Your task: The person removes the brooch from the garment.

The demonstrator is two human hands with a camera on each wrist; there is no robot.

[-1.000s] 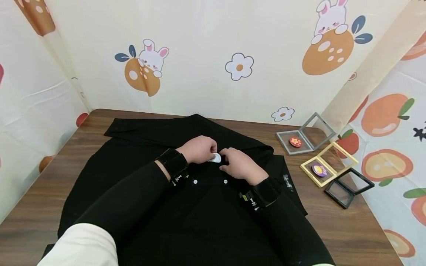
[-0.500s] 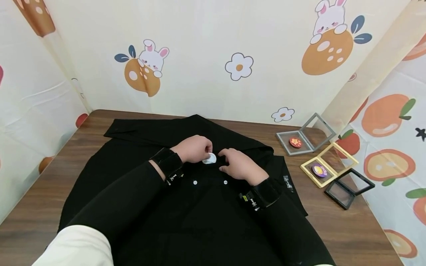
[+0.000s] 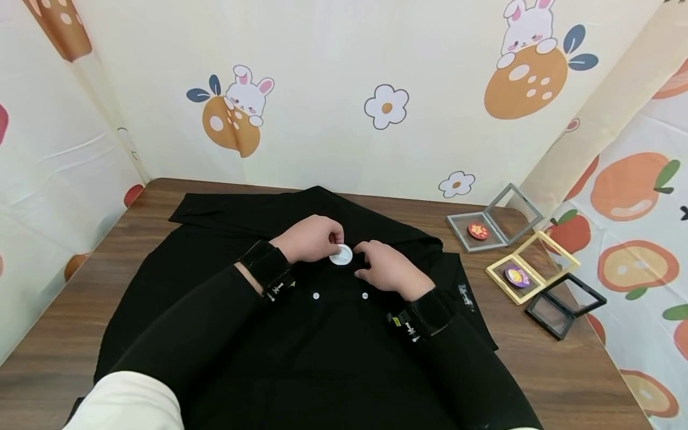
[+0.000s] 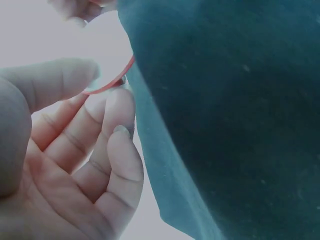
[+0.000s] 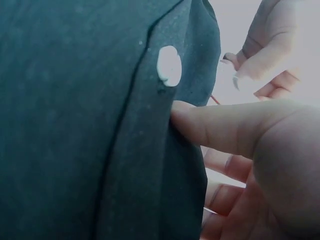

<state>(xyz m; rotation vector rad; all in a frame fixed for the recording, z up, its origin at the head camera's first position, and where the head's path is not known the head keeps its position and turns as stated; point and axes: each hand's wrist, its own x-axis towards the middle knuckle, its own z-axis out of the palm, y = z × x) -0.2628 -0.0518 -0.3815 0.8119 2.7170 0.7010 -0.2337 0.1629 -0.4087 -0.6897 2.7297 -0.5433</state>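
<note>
A black shirt (image 3: 333, 352) with white buttons lies spread on the wooden table. My left hand (image 3: 310, 239) pinches a round badge (image 3: 341, 255) by its edge, above the upper part of the shirt. In the left wrist view the badge (image 4: 109, 47) has a pale, washed-out face and a red rim, with its far side next to the dark cloth. To the right, my right hand (image 3: 391, 269) pinches the shirt's cloth. From the right wrist the thumb lies on the cloth below a white button (image 5: 169, 66), the other fingers partly hidden behind it.
At the right stand three open hinged cases: a grey one (image 3: 457, 224) with a red badge (image 3: 477, 230), a yellow one (image 3: 500, 263) with a purple badge (image 3: 516, 276), and a black one (image 3: 553, 322). A patterned curtain (image 3: 322, 143) hangs behind the table (image 3: 580, 382).
My left hand has shifted slightly left with the badge, and the badge's round face now shows more fully. My right hand has stayed in place.
</note>
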